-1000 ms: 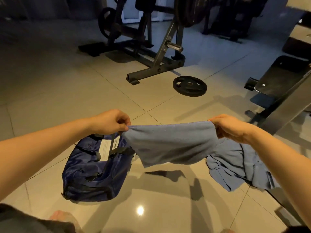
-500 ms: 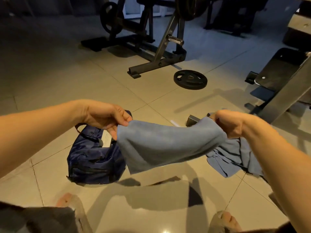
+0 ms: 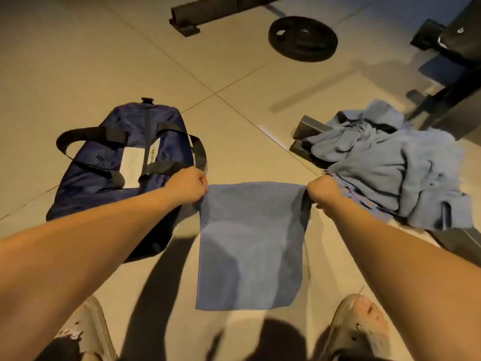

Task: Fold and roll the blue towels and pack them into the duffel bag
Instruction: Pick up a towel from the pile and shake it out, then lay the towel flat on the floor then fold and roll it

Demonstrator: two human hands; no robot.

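Since half a second ago the towel (image 3: 250, 243) has gone from a slack, sagging fold to a flat sheet, and the hands have come lower. Its bottom edge lies between the two sandals (image 3: 361, 332); whether it touches the floor (image 3: 104, 61) I cannot tell. The left hand (image 3: 188, 187) pinches the top left corner and the right hand (image 3: 321, 191) pinches the top right, with the top edge taut and straight between them. At ten o'clock from the towel lies the duffel bag (image 3: 117, 165), straps flopped over it, its near end under the left forearm. At two o'clock the towel pile (image 3: 390, 173) is heaped over a bench foot, just beside the right hand. Bare tile runs between bag and pile towards twelve, up to the weight plate (image 3: 302, 39).
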